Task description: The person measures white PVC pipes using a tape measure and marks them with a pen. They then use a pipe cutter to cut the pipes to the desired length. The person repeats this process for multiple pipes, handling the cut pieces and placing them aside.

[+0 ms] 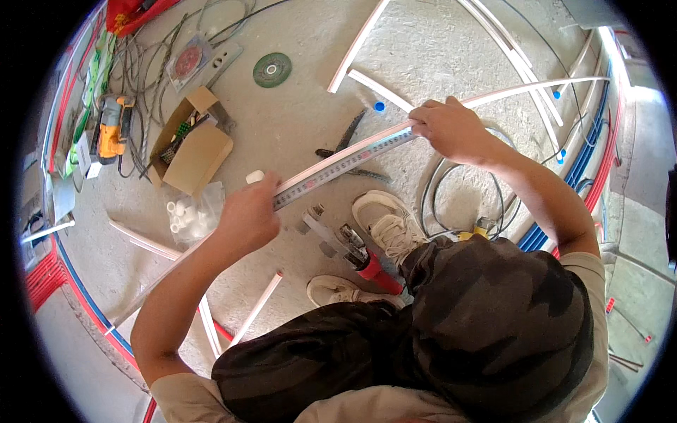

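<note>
A long white pipe (331, 163) stretches across in front of me, held in both hands. Along its near side lies a silver tape-measure blade (345, 175), its markings facing up. My left hand (248, 215) is closed around the pipe and the tape's left end, somewhat blurred. My right hand (448, 130) pinches pipe and tape together farther off to the right. Beyond that hand the pipe runs on to the right side. Whatever sits inside either palm is hidden. Beneath the tape, dark-handled pliers (350, 134) lie on the floor.
By my shoes (388, 218) lies a red-handled cutter (363, 257). At left are an open cardboard box (201, 162), a bag of white fittings (194, 215) and a yellow power tool (113, 130). A green disc (271, 70), coiled cable (430, 204) and several loose pipes (363, 42) lie around.
</note>
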Motion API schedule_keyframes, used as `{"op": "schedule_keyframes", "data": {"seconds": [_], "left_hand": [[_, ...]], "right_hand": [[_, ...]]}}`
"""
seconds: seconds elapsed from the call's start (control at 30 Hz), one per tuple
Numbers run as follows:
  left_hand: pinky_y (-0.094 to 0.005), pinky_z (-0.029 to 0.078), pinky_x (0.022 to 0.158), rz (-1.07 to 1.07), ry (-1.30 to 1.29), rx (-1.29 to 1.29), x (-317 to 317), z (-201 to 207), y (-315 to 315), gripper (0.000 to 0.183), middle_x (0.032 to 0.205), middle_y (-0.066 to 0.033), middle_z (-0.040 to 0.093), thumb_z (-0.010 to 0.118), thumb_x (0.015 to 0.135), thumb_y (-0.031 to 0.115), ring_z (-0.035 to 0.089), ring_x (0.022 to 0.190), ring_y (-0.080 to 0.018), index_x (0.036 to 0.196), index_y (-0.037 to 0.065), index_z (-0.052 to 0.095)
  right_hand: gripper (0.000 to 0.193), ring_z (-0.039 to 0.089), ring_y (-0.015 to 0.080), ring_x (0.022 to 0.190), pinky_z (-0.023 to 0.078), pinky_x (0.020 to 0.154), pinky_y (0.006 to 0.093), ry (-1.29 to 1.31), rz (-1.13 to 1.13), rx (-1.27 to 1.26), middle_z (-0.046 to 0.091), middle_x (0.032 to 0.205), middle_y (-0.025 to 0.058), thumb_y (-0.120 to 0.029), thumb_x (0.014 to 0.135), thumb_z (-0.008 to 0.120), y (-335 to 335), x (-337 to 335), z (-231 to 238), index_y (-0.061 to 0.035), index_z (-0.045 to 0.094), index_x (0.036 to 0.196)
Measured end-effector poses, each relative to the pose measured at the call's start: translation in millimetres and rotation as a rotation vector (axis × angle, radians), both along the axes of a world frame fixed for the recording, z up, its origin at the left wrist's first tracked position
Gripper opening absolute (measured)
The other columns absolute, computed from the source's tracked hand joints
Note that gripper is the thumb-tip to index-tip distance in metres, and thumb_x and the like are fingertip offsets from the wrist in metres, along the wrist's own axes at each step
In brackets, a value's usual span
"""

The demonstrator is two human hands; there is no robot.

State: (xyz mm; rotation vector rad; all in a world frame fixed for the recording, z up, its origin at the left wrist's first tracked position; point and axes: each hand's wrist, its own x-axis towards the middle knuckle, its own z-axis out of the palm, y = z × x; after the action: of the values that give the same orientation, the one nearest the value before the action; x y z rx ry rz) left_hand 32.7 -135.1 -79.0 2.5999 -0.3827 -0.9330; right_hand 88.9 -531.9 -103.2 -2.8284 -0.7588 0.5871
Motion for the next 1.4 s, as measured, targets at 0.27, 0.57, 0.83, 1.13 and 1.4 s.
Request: {"op": "schedule_keyframes", "data": {"seconds": [0.27, 0.57, 0.83, 1.13, 1.4], "left_hand": [[-0.0571, 0.052, 0.086, -0.155, 0.059, -0.156, 32.5, -12.2, -74.3, 0.037, 0.098, -0.0293, 0.069, 0.058, 0.084, 0.002, 0.067, 0.097, -0.0487, 0.119, -0.003, 0.051], [-0.0545, 0.058, 0.076, -0.073, 0.166, -0.036, 6.6, -4.4, -33.7, 0.037, 0.103, -0.0251, 0.07, 0.061, 0.09, 0.015, 0.071, 0.091, -0.0432, 0.123, 0.0, 0.052], [-0.0521, 0.058, 0.08, -0.157, -0.024, -0.322, 7.3, -29.7, -51.4, 0.04, 0.107, -0.0275, 0.07, 0.064, 0.084, 0.013, 0.072, 0.096, -0.0443, 0.117, -0.007, 0.056], [-0.0501, 0.06, 0.079, -0.122, -0.077, -0.288, 8.7, -37.5, -53.2, 0.044, 0.11, -0.0254, 0.071, 0.064, 0.085, 0.016, 0.072, 0.099, -0.042, 0.123, -0.006, 0.057], [-0.0515, 0.056, 0.082, -0.084, 0.032, -0.099, 9.5, -19.1, -39.2, 0.038, 0.103, -0.024, 0.07, 0.066, 0.09, 0.018, 0.07, 0.1, -0.0422, 0.121, 0.002, 0.052]], "right_hand": [[0.015, 0.063, 0.0393, 0.098, 0.057, 0.076, 0.0482, 0.046, -0.071, 0.02, 0.067, 0.111, 0.014, -0.015, 0.099, 0.059, 21.6, -13.7, 23.4, -0.0095, 0.069, 0.109], [0.036, 0.061, 0.0394, 0.122, 0.048, 0.105, 0.0484, -0.021, 0.224, 0.07, 0.067, 0.13, 0.02, -0.021, 0.104, 0.057, -8.4, 10.0, -11.4, -0.0023, 0.064, 0.134], [0.043, 0.061, 0.0413, 0.12, 0.048, 0.104, 0.0488, 0.092, -0.173, 0.108, 0.058, 0.139, 0.0225, -0.011, 0.104, 0.054, -34.0, -13.7, 24.1, -0.0012, 0.054, 0.145], [0.044, 0.063, 0.0391, 0.12, 0.051, 0.1, 0.0478, 0.172, -0.159, 0.039, 0.061, 0.135, 0.0228, -0.012, 0.102, 0.056, -54.2, 4.3, 2.7, -0.0012, 0.056, 0.144], [0.045, 0.062, 0.0398, 0.119, 0.048, 0.104, 0.0465, 0.071, -0.118, -0.012, 0.065, 0.133, 0.019, -0.03, 0.103, 0.061, -107.4, 10.1, 14.4, -0.0051, 0.061, 0.14]]}}
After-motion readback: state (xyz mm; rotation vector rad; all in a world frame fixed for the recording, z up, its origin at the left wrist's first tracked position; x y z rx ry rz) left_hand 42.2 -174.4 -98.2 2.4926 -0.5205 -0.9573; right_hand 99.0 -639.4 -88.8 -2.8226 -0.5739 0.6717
